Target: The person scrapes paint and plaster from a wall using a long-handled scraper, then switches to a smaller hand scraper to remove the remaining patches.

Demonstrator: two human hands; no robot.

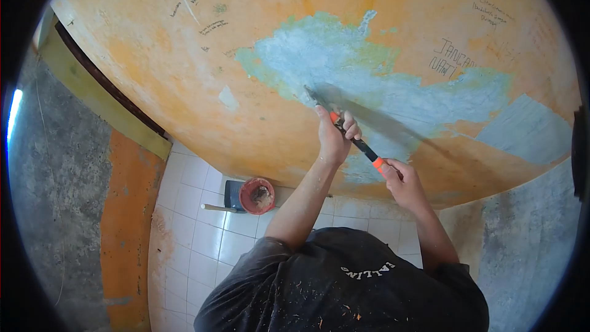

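Black-and-orange-handled metal scraper (362,146): held on a slant between both hands. Its flat blade tip is pressed against the wall just above the left hand, at the edge of the bare patch.
Left hand (332,138): closed around the upper part of the handle, right behind the blade.
Right hand (402,179): closed around the lower, orange-tipped end of the handle, below and to the right of the left hand, nearer the body.
Orange-painted wall (184,86): fills the space above and to both sides of the hands.
Pale blue-grey scraped patch (344,55): spreads above and to the right of both hands. The blade's dark shadow falls across it beside the left hand.
Dark handwriting (452,58): scrawled on the paint up and to the right of the right hand.
Red round plastic bucket (257,195): stands on the white tiled floor (196,240), left of the left forearm and well apart from the hands.
Dark blue box-like thing (233,193): touches the bucket's left side.
Rough grey cement wall (55,178): far to the left of the left hand.
Black T-shirt with white lettering (344,283): below both arms, flecked with orange shavings.
In the way: the left hand's fingers cover the join of blade and handle.
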